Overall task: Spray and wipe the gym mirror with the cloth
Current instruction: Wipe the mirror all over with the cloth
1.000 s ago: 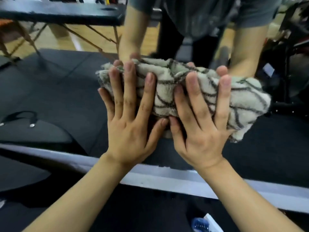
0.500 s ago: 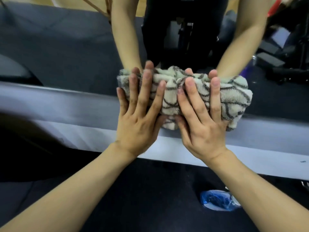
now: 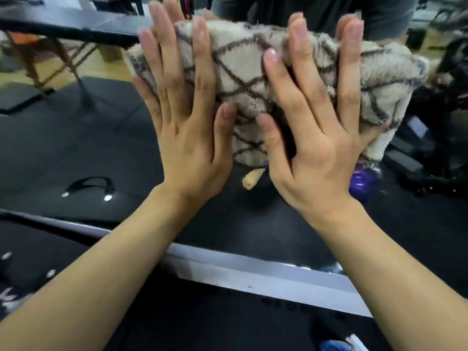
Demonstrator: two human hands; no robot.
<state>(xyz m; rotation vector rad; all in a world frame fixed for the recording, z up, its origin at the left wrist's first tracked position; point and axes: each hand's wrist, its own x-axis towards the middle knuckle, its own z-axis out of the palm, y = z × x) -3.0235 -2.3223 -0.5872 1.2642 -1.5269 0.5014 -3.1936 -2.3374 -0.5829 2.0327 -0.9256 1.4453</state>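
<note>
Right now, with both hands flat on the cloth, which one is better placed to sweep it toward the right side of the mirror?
Right hand: it presses the beige fluffy cloth with dark wavy lines nearer its right end. The left hand covers the left end.

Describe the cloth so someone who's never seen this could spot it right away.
Find the mirror above its grey bottom frame. Pressed flat against the glass under the left hand and right hand is the cloth: fluffy, beige, crossed by dark diamond lines, the only pale fuzzy thing there.
</note>
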